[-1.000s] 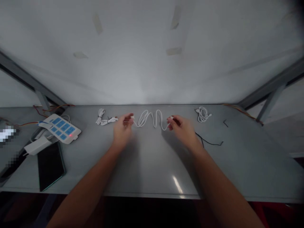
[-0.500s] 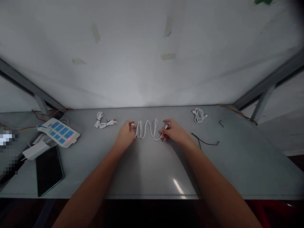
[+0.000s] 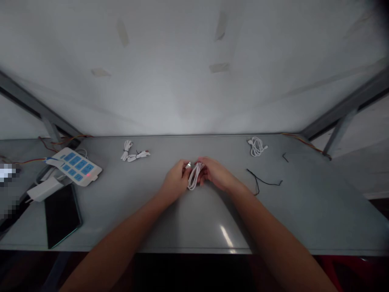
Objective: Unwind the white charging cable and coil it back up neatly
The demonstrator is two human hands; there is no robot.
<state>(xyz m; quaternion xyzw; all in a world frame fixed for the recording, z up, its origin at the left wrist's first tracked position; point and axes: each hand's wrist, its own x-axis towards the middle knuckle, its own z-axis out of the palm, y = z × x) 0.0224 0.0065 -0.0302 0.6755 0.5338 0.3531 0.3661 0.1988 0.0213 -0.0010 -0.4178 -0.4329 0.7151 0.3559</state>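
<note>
Head view: the left hand (image 3: 176,182) and right hand (image 3: 217,174) pinch a thin white charging cable (image 3: 193,176), bunched in loops between them over the grey metal table (image 3: 194,219); light, limp and probably springy, it seems best gripped across the bundle's middle.

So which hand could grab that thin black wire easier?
Probably the right hand: the thin black wire lies just beside its wrist, while the left hand sits beyond the bunched white cable both hands hold.
</note>
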